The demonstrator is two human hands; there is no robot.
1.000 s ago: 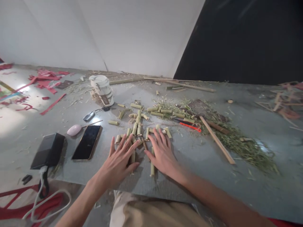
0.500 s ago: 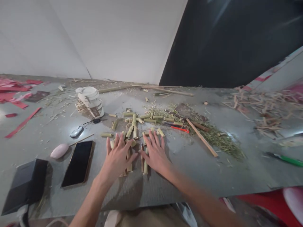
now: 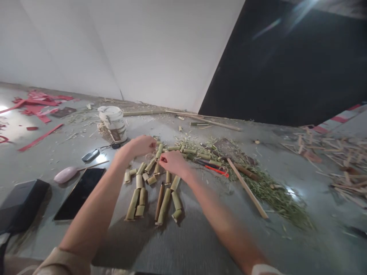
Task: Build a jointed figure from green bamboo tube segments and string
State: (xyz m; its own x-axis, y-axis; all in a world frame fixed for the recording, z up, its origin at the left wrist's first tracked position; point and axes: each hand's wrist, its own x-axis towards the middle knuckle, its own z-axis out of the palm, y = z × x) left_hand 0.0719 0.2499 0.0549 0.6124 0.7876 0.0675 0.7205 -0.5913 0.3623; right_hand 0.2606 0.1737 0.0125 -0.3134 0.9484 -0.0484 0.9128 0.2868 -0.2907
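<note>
Short, pale-green cut stalk pieces, like bamboo, lie in loose rows on the grey table; one long piece (image 3: 164,206) points towards me. Beside it is a slim brown stick (image 3: 159,200). My left hand (image 3: 143,145) is at the far end of the rows, its fingers curled in a pinch. Close to its right, my right hand (image 3: 172,161) is also closed, over the upper pieces. An upright stalk piece (image 3: 159,150) shows between the two hands. Whatever the fingertips hold is too small or hidden to make out.
A white bucket (image 3: 112,124) stands back left. Left of my arm are a phone (image 3: 78,194), a pink oval thing (image 3: 65,175) and a black box (image 3: 24,204). Right are a red-orange tool (image 3: 217,170), a wooden stick (image 3: 246,187), green shavings (image 3: 286,206) and heaped sticks (image 3: 344,160).
Both hands, spread flat over the nearer pieces before, have moved away from me and closed. The stalk rows they covered now show. The view has shifted slightly.
</note>
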